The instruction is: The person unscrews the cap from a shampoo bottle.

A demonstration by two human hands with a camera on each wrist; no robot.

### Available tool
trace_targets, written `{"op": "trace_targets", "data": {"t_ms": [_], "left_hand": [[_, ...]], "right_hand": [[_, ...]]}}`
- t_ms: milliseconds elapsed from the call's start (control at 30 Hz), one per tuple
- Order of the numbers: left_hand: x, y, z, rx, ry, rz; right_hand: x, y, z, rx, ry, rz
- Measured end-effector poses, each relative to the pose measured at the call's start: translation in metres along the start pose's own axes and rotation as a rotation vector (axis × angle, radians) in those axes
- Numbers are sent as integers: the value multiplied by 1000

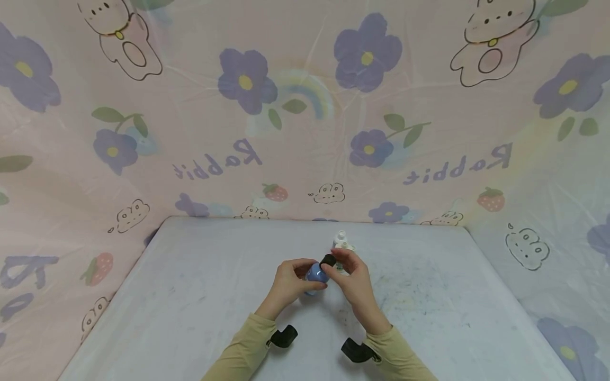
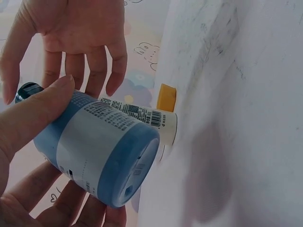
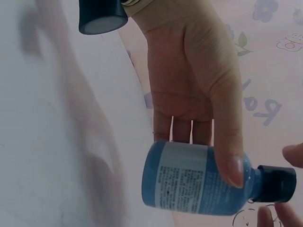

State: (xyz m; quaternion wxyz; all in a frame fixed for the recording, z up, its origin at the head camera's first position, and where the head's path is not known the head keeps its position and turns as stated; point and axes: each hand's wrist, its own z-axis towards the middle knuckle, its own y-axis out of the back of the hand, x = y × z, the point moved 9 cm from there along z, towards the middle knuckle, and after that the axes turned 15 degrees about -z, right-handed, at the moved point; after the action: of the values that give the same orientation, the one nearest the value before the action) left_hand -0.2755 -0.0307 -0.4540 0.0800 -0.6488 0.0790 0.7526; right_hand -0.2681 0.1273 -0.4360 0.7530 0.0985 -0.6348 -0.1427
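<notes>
My left hand (image 1: 288,283) grips a blue bottle (image 2: 97,146) by its body, thumb on one side and fingers on the other. The bottle is tilted, with a pale printed label and a black cap (image 3: 277,183). My right hand (image 1: 355,275) is at the cap, its thumb and fingers spread around it. In the left wrist view, the right hand (image 2: 78,33) hangs with fairly straight fingers behind the bottle, and a small gap shows between thumb and cap. In the right wrist view, the left hand (image 3: 194,80) holds the bottle, with right fingertips (image 3: 286,215) by the cap.
Behind the hands stands a white bottle (image 1: 340,238), partly hidden. The left wrist view shows a white printed container (image 2: 165,124) with a barcode beside a yellow piece (image 2: 166,98). A white tabletop (image 1: 214,254) meets a patterned curtain (image 1: 305,143) at the back.
</notes>
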Motion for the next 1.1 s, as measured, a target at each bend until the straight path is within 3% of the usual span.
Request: {"op": "trace_targets", "data": {"t_ms": [400,800,1100], "left_hand": [[-1,-2,0,5,5,13],[2,-2,0,4,13,2],[1,-2,-1,7,6,2]], "right_hand": [[-4,1,3,-69,-54,-11],[-4,2,2,-48,-55,-10],[-2,3,0,-8,0,-7]]}}
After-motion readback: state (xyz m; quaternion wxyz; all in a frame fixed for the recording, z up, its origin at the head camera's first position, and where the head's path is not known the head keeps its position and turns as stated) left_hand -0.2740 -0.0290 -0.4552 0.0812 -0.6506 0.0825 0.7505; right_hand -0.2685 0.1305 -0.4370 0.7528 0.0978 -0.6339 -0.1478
